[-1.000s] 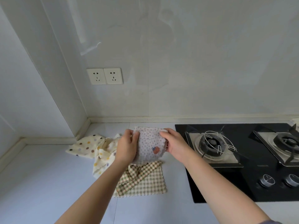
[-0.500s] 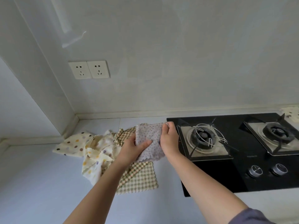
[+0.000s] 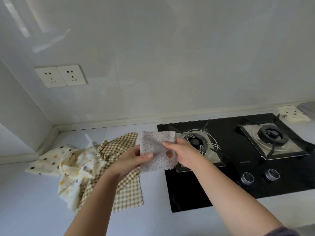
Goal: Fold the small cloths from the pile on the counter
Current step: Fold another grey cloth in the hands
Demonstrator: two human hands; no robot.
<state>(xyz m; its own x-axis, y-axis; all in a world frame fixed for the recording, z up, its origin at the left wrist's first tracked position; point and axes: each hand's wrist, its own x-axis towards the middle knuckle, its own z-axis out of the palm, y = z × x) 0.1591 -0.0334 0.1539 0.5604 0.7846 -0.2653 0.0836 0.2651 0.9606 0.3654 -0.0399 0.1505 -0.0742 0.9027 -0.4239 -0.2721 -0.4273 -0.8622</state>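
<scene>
Table (image 3: 30,201): pale, carrying a black hob (image 3: 238,147) on its right side.
Pile (image 3: 73,167): cream spotted cloths lay crumpled left of centre, with a checked cloth (image 3: 129,195) spread over their right edge.
Dotted cloth (image 3: 153,143): held up off the table (above the checked one), between pile and hob; seemingly folded once, though the layers were hard to tell.
Left grip (image 3: 129,160): thumb and fingers pinched its left edge.
Right grip (image 3: 184,154): fingers pinched its right side.
</scene>
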